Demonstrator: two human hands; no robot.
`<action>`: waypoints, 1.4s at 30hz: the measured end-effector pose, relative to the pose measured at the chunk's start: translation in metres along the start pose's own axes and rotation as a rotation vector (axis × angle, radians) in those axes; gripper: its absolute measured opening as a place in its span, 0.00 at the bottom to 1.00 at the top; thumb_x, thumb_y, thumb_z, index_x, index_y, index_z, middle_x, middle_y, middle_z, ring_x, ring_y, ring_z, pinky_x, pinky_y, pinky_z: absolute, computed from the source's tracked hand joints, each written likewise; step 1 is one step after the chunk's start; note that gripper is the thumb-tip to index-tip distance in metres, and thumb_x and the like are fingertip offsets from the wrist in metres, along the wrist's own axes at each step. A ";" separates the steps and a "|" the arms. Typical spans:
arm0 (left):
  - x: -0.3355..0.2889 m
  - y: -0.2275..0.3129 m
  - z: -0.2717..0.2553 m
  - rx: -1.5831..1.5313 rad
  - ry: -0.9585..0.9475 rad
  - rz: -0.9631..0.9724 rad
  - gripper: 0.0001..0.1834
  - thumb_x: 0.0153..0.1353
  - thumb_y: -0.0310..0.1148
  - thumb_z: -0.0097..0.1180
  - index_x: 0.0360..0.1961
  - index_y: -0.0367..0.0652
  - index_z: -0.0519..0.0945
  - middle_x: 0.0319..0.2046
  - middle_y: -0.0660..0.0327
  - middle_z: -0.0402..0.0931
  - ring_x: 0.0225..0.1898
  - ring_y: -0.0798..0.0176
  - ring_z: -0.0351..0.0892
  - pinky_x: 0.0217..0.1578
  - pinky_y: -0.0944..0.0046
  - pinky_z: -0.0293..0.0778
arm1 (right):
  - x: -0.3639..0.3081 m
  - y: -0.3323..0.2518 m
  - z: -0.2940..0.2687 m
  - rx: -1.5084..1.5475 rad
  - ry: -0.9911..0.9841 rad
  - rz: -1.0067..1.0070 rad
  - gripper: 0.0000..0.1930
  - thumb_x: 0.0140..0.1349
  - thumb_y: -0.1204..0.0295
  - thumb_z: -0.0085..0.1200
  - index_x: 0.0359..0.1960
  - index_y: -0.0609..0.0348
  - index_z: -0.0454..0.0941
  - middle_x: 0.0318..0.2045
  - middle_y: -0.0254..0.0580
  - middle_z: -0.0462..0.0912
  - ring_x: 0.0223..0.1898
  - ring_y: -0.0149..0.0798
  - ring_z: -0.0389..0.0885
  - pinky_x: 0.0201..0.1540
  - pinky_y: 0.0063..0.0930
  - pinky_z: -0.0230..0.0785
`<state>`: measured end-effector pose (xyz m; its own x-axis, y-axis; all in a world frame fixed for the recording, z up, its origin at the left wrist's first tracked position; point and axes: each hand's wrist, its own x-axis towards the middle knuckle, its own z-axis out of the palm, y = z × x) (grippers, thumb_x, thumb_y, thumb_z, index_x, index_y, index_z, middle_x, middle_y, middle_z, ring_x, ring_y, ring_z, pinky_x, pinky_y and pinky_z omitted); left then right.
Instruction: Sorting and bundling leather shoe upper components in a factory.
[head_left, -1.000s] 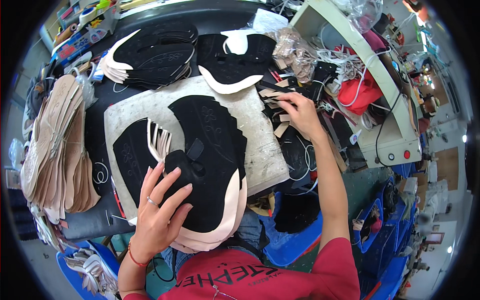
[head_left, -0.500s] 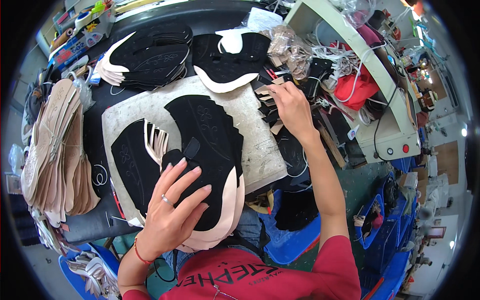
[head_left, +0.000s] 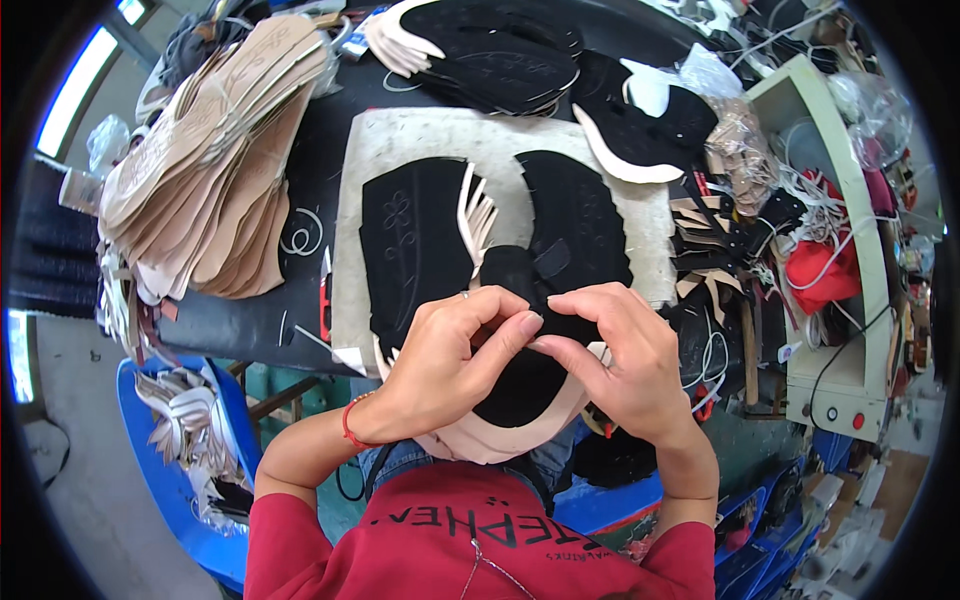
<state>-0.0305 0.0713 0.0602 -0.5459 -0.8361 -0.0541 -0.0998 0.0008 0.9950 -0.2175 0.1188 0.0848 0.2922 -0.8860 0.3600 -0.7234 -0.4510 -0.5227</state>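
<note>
On the black tabletop (head_left: pixel 322 190), stacked black pieces (head_left: pixel 415 240) are spread over a pale board (head_left: pixel 430 130) beneath the left hand (head_left: pixel 455 345) and right hand (head_left: pixel 630 355), both pinched, whether anything is gripped being untellable, and layers might be dragged off by their near-side overhang.

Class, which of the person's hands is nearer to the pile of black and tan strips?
Right. The right hand is over the black pieces, to the lower left of the strips. The left hand is farther left, away from them.
</note>
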 end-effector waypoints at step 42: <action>0.016 -0.012 -0.022 -0.147 -0.018 -0.125 0.06 0.60 0.20 0.53 0.39 0.33 0.75 0.34 0.61 0.77 0.36 0.71 0.79 0.36 0.71 0.80 | 0.006 -0.005 0.041 0.935 0.033 0.686 0.08 0.65 0.72 0.51 0.38 0.66 0.75 0.28 0.27 0.76 0.30 0.17 0.68 0.33 0.12 0.62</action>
<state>-0.0203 0.0458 0.0494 -0.5514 -0.8151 -0.1778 -0.0457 -0.1833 0.9820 -0.1866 0.1118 0.0582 -0.0084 -0.9783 -0.2072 0.0245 0.2070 -0.9780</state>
